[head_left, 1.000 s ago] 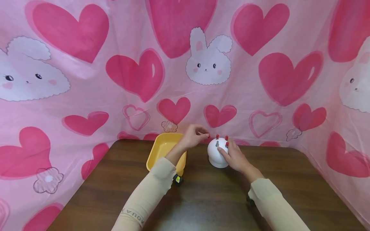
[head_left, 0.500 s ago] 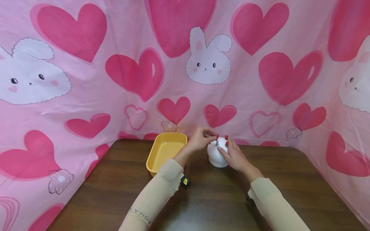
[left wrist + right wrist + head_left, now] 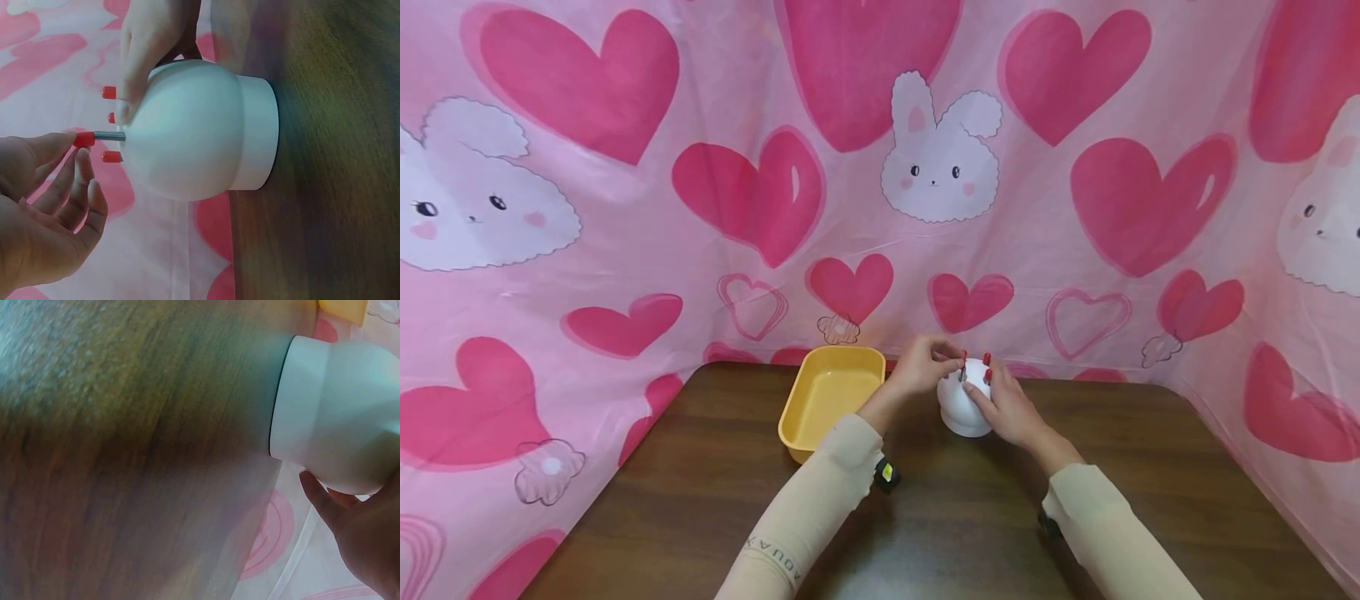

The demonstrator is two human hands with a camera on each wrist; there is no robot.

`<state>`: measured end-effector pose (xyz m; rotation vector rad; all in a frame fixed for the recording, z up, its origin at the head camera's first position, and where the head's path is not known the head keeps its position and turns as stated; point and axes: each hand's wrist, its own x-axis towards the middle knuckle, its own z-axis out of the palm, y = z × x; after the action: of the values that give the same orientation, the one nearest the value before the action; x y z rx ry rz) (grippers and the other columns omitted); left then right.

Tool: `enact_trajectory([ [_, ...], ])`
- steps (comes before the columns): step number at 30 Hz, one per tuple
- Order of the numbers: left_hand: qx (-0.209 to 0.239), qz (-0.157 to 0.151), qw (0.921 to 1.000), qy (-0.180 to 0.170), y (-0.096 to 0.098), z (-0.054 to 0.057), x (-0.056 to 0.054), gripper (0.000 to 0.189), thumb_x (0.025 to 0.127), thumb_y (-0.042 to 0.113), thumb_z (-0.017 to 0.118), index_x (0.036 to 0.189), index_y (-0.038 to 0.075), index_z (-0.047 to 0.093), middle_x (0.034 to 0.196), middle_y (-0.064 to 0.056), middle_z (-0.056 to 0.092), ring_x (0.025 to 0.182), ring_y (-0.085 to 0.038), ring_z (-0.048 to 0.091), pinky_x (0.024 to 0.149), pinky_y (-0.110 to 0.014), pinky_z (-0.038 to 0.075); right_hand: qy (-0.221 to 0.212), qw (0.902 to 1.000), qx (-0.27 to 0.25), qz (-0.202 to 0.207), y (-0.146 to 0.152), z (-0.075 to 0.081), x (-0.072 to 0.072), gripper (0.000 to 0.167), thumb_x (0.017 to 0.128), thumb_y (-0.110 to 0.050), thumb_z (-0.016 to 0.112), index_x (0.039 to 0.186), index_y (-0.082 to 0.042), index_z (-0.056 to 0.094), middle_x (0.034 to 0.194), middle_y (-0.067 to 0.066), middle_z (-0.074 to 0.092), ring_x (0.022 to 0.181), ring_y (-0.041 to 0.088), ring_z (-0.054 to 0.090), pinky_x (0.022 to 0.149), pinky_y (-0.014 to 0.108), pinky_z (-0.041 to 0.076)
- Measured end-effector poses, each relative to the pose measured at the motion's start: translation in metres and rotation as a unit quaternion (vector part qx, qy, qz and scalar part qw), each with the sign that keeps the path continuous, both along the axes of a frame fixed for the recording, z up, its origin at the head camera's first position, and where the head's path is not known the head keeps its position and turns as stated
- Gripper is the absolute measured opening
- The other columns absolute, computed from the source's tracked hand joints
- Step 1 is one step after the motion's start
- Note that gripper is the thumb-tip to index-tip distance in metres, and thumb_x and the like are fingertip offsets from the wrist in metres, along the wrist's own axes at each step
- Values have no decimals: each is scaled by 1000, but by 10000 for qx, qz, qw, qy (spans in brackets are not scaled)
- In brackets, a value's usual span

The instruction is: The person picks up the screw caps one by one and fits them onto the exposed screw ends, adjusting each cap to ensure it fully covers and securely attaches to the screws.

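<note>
A white ball-shaped object (image 3: 187, 131) with a short round base stands upright on the wooden table. Slim posts with red tips (image 3: 111, 156) stick up from its top. My left hand (image 3: 922, 365) pinches a small red cap (image 3: 84, 139) between thumb and forefinger. The cap sits at the end of a bare metal post (image 3: 110, 135) on the ball, and the other left fingers curl loosely below. From the right side my right hand (image 3: 1011, 408) grips the ball, its thumb near the posts. In the right wrist view the ball's top lies outside the frame.
A yellow tray (image 3: 797, 400) stands on the table to the left of the ball, partly behind the left forearm. The wooden tabletop (image 3: 955, 517) ends at a pink cloth (image 3: 850, 233) with hearts and rabbits, hung behind and at the sides.
My left hand has moved right with the red cap, from beside the ball onto the bare metal post. The right hand keeps its hold on the ball.
</note>
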<state>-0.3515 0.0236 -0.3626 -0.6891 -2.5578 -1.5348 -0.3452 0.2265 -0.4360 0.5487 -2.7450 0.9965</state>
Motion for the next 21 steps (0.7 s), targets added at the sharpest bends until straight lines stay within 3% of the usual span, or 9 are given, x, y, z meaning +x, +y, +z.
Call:
enact_trajectory([
  [9,-101,11,9999,29,3,-2,-1,17,96,9,71,112,3,76,106,-7,74,94,-22,69,74,-27,60,31,10000,2,-29,-1,-1,-1,78,104,-46,55,153,5,23,141,26,42,127,44,44,107,65,41],
  [21,-89,179,9996,-181,2,-16,-2,16,95,11,73,110,7,76,106,-6,73,94,-20,67,72,-25,60,297,9996,3,-1,-6,-5,-3,75,104,-42,56,151,8,26,136,27,45,123,45,47,105,63,43],
])
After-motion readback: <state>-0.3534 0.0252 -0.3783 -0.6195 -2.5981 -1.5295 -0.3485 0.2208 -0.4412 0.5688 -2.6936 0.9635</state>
